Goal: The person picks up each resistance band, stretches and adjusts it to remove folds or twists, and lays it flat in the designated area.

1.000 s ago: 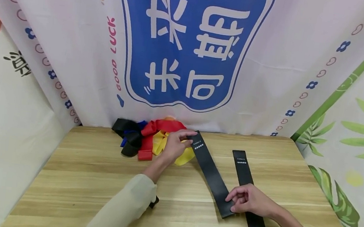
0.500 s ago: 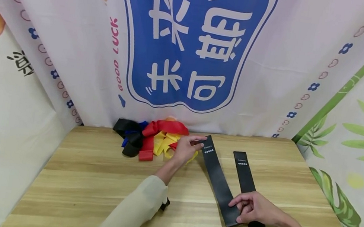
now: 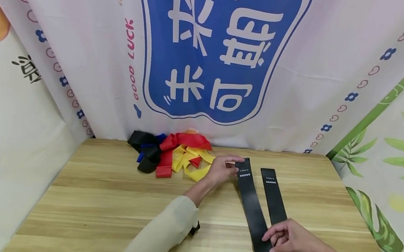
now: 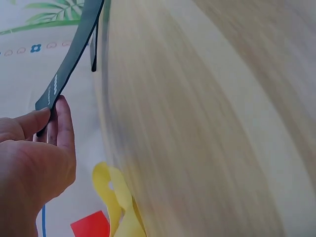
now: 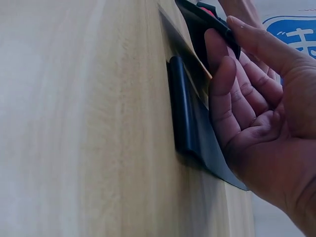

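Observation:
A flat black resistance band [image 3: 253,209] with white dots and small lettering near its far end is stretched between my hands. My left hand [image 3: 220,170] pinches its far end between thumb and fingers, as the left wrist view also shows. My right hand [image 3: 295,238] pinches the near end of that band, its other fingers curled in. The right wrist view shows the held band [image 5: 210,22] raised off the table. A second black resistance band [image 3: 273,192] lies flat just to the right, partly hidden under my right hand.
At the back of the wooden table [image 3: 102,214] lies a loose heap of bands: black [image 3: 150,157], a bit of blue, red [image 3: 165,159] and yellow [image 3: 183,161]. A printed white cloth [image 3: 295,91] hangs along the table's back edge, with more cloth on both sides.
Both hands have carried the held band to the right and a little nearer, now alongside the lying band. More of the yellow band shows. The view has shifted slightly.

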A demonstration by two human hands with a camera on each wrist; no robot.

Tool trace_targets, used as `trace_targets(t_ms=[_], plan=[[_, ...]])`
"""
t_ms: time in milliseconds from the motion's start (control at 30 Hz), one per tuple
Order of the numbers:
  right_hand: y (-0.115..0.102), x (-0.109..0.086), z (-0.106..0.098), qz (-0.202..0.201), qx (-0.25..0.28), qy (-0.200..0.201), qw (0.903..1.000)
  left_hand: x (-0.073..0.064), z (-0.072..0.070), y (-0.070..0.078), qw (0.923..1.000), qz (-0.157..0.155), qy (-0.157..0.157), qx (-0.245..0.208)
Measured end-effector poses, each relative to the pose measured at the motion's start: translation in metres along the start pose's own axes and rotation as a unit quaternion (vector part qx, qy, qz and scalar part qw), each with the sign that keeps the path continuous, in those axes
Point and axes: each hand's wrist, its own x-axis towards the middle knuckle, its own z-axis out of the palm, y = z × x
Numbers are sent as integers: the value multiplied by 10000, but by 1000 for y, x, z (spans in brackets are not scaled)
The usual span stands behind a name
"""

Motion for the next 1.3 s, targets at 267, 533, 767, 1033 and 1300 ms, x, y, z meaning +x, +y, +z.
trace_targets(t_ms=[267,533,767,1033,1300], plan=[[1,-6,1,25,16,47,10000,4,14,-5,9995,11,-147,284],[0,-6,4,33,84,45,9999,8,25,-7,9976,-134,-151,658],[-1,-7,7,146,-2,36,9999,12,34,-10,9951,-279,-122,945],[-2,-6,8,273,-209,-1,9994,13,38,-11,9931,-468,-159,1065],[-2,-5,8,338,-266,-112,9990,16,39,-14,9846,-152,-333,1712]])
